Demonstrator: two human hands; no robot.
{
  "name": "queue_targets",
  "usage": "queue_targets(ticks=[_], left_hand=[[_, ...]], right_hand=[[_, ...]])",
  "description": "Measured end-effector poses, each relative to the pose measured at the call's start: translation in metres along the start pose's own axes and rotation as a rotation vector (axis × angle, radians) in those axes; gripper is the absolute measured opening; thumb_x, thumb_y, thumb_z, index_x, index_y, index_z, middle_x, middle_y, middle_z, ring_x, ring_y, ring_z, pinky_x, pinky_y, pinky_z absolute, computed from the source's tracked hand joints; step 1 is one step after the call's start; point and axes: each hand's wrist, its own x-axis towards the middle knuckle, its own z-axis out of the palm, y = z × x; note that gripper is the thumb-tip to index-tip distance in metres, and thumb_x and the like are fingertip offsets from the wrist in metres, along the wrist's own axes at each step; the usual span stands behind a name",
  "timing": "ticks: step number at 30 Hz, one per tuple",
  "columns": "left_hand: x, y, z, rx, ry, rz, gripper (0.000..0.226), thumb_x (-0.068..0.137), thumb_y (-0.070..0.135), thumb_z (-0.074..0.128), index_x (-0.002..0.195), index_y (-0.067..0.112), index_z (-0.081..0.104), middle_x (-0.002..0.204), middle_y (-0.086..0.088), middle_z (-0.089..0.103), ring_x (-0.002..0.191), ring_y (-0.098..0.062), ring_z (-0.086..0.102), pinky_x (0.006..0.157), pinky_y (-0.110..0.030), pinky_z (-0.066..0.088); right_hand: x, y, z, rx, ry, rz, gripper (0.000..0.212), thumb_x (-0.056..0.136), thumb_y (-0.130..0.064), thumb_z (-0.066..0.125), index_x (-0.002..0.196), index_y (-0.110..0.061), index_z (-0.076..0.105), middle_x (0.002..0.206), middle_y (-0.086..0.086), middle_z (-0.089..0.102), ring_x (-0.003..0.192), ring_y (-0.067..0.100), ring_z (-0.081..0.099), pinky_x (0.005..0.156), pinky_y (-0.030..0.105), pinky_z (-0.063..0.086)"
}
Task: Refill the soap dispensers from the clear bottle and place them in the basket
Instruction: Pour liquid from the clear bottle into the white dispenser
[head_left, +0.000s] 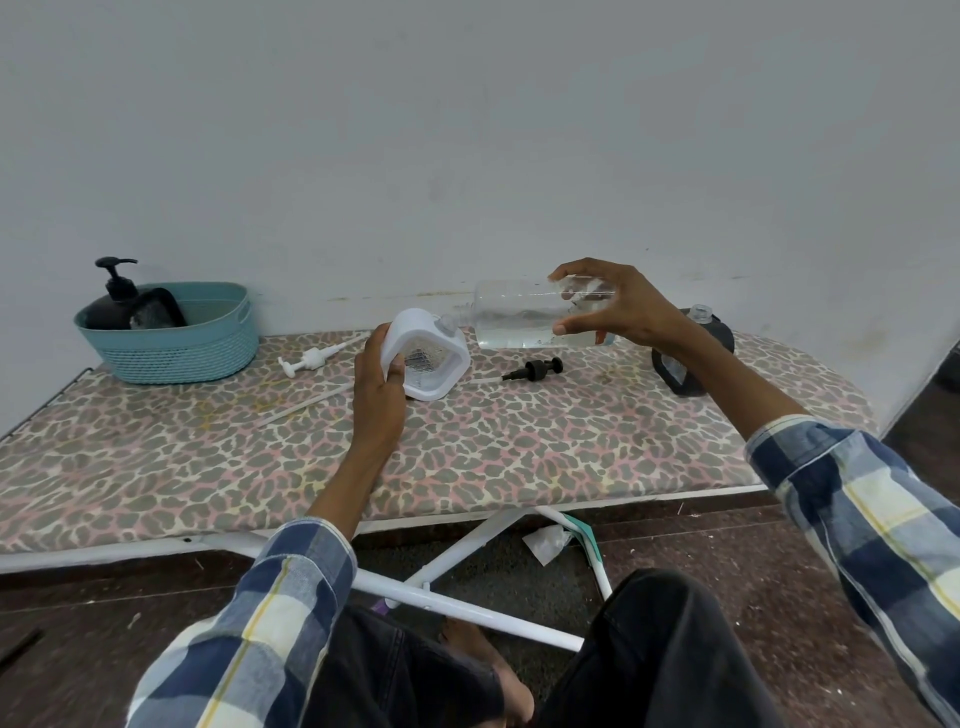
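Left hand (378, 387) fingers grip the white dispenser (428, 353); right hand (618, 306) fingers clasp the clear bottle (524, 314) tipped sideways at its neck. A black pump (535, 368) lies just right of the dispenser, a white pump (311, 357) left, the basket (176, 332) farther left.

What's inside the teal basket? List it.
In the teal basket: one black pump dispenser and a second dark dispenser leaning beside it. The basket wall hides their lower parts and anything beneath.

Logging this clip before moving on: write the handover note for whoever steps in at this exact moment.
Left hand grips the white dispenser, tilted on the board.
Right hand holds the clear bottle on its side, mouth at the dispenser's neck.
Done: one black dispenser with pump sits in the teal basket.
Left: finish the white one, refit its white pump, basket it. Then the open black dispenser at the right, with the black pump lying mid-board.
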Motion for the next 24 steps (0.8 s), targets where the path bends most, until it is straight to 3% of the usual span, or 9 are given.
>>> queue_targets(ticks=[13, 24], left_hand=[[0.0006, -0.003, -0.0009, -0.021, 0.0, -0.014, 0.054, 0.112, 0.018, 0.047, 0.163, 0.036, 0.037, 0.164, 0.004, 0.039, 0.148, -0.022, 0.041, 0.119, -0.058, 0.043], [-0.0041, 0.0058, -0.0011, 0.002, 0.002, 0.004, 0.055, 0.113, 0.013, 0.045, 0.165, 0.026, 0.035, 0.166, 0.001, 0.037, 0.15, -0.019, 0.038, 0.126, -0.049, 0.035]], right_hand=[[-0.0013, -0.0031, -0.0014, -0.015, -0.003, 0.011, 0.06, 0.073, -0.033, 0.1, 0.126, -0.037, 0.072, 0.138, -0.004, 0.068, 0.116, 0.023, 0.073, 0.061, 0.049, 0.067], [-0.0035, -0.0051, -0.0013, -0.011, -0.001, -0.014, 0.061, 0.074, -0.029, 0.099, 0.129, -0.03, 0.072, 0.139, -0.004, 0.068, 0.118, 0.002, 0.069, 0.063, 0.047, 0.067]])
